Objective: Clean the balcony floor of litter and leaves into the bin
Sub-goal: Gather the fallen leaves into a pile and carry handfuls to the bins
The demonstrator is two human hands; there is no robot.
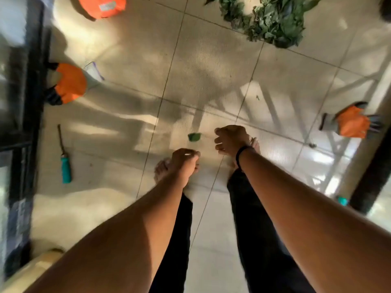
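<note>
A small green leaf [194, 136] lies on the pale tiled floor [131, 66] just ahead of my bare feet. My left hand [186, 160] hovers just below the leaf with its fingers curled into a fist, and nothing shows in it. My right hand [229, 140], with a dark band at the wrist, hangs to the right of the leaf, fingers loosely bent and holding nothing. Neither hand touches the leaf. A big pile of green leaves [268, 20] lies at the far right. A tiny green scrap [257, 97] sits on a tile beyond my right hand.
Orange-and-grey work gloves lie at the left [70, 83], the far left [101, 6] and the right [352, 122]. A teal-handled screwdriver [65, 168] lies at the left near a dark railing [31, 81]. A white frame's legs [338, 144] stand at the right.
</note>
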